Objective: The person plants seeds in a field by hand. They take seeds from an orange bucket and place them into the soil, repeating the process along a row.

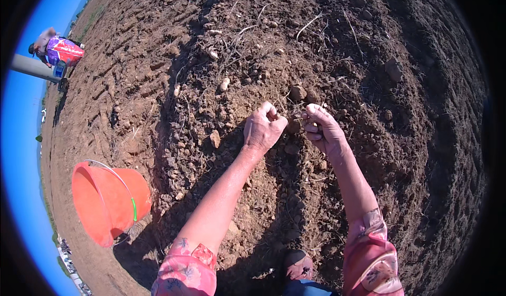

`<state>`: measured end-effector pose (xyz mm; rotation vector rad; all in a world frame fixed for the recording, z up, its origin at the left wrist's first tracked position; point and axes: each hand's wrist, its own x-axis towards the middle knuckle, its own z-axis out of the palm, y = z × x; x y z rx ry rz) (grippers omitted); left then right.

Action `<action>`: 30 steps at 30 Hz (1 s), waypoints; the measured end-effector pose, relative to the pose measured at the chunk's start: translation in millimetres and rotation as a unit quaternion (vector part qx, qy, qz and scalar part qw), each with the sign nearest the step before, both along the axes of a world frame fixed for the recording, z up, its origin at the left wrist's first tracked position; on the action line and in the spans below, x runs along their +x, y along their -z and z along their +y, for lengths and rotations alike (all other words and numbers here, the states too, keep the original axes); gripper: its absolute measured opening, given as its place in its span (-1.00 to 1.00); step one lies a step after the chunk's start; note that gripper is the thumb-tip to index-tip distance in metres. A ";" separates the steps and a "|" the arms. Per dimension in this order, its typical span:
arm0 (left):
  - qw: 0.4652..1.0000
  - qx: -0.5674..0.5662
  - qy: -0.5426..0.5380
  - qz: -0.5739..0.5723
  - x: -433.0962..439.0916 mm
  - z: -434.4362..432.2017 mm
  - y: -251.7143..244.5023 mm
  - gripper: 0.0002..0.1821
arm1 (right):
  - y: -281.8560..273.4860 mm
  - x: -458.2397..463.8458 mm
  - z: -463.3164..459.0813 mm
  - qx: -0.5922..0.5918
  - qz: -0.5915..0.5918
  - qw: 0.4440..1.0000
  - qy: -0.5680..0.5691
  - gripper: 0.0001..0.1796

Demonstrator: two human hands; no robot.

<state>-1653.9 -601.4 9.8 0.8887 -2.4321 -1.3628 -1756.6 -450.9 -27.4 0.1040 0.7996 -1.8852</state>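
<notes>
My left hand is just above the loose soil, its thumb and fingers drawn together. No object shows clearly in it, and the inside of its grip is hidden. A short gap to the right, my right hand is curled around small pale pieces that look like peanuts, partly covered by the fingers. Beyond both hands, an unshelled peanut lies on the broken soil. Farther off is another pale pod, with one more peanut to the left.
An orange bucket with a wire handle stands at the left; its inside is mostly hidden. Clods, a larger stone and dry stalks lie about. My shoe is below. A person bends near a pole.
</notes>
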 end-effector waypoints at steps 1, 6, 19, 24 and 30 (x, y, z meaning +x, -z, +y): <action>0.997 0.046 -0.005 0.060 14.0 -10.5 5.9 -0.83 | -8.8 7.7 -11.5 -0.037 -0.069 0.996 0.047 -0.81; 0.961 0.219 -0.071 0.152 80.1 -37.4 -31.0 -0.85 | -43.6 21.6 -68.2 0.106 0.231 0.967 -0.011 -0.83; 0.930 -0.336 -0.146 0.019 129.0 -69.9 18.8 -0.81 | -46.0 -15.9 -211.0 0.190 0.699 0.688 -0.042 -0.74; 0.941 -0.303 -0.149 0.006 143.0 -74.0 20.8 -0.82 | -64.2 -5.1 -278.4 0.370 0.762 0.530 -0.030 -0.72; 0.946 -0.292 -0.137 0.037 125.4 -74.1 19.7 -0.85 | -72.5 -35.4 -286.0 0.404 0.738 0.522 -0.135 -0.61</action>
